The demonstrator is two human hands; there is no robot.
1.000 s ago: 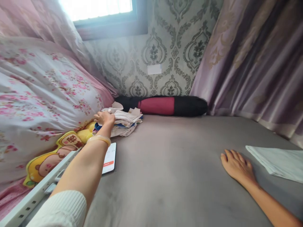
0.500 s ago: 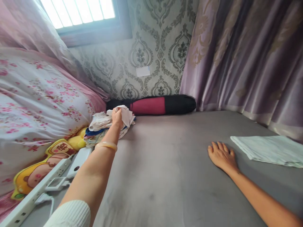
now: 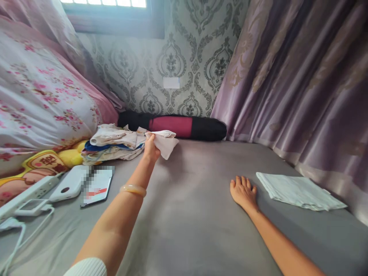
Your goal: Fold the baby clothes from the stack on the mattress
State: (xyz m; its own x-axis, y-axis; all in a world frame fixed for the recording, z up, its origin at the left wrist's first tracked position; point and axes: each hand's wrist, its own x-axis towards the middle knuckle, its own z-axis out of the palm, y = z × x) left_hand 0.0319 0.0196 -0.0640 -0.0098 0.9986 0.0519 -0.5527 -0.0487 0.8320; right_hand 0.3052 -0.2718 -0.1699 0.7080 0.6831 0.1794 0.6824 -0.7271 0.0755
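Note:
My left hand (image 3: 150, 147) is stretched out over the grey bed sheet (image 3: 195, 214) and grips a pale cloth (image 3: 165, 142), lifted off the right side of a pile of folded clothes (image 3: 115, 144). A pale bangle (image 3: 133, 189) sits on that wrist. My right hand (image 3: 243, 191) lies flat on the sheet with fingers spread, holding nothing. Just to its right rests a folded white cloth (image 3: 296, 186).
A black and red bolster (image 3: 178, 126) lies against the patterned wall. A floral quilt (image 3: 37, 96) and a yellow plush toy (image 3: 46, 163) fill the left. A power bank (image 3: 69, 183), phone (image 3: 97, 184) and power strip (image 3: 25, 193) lie front left. Purple curtains (image 3: 301, 84) hang on the right.
My left hand closed on the pale cloth at the pile and has drawn it to the right, off the pile. The view has shifted left; my right hand stays flat.

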